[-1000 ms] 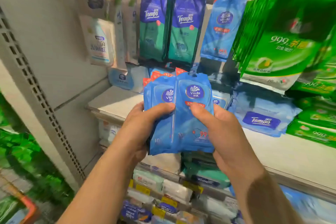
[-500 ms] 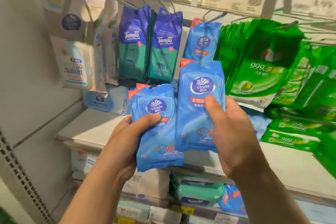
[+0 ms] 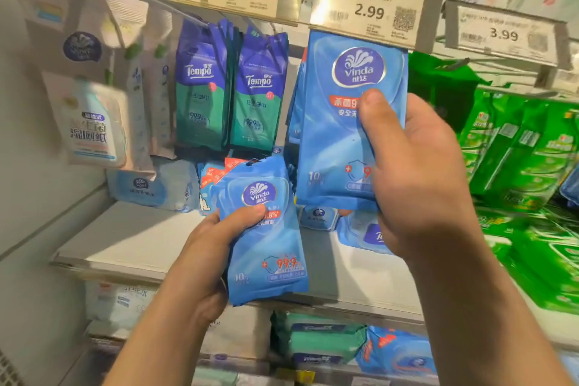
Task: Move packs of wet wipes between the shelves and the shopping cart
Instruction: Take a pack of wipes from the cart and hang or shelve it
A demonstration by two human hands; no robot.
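Before the shelf (image 3: 131,238), hands grip blue packs: left (image 3: 216,247) low, right (image 3: 416,185) covering print.

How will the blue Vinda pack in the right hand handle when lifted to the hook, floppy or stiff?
Probably soft but not limp: the blue Vinda pack stands upright from a low grip by the right hand. Its glossy film looks slippery. Likely light, since a thumb pinch carries it.

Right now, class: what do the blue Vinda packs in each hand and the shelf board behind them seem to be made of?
Vinda pack in the right hand: looks like thin glossy plastic film; light glints across it.
Vinda pack in the left hand: likely the same film, creased and bulging.
Shelf board: probably painted metal, flat, matt, pale; uncertain.
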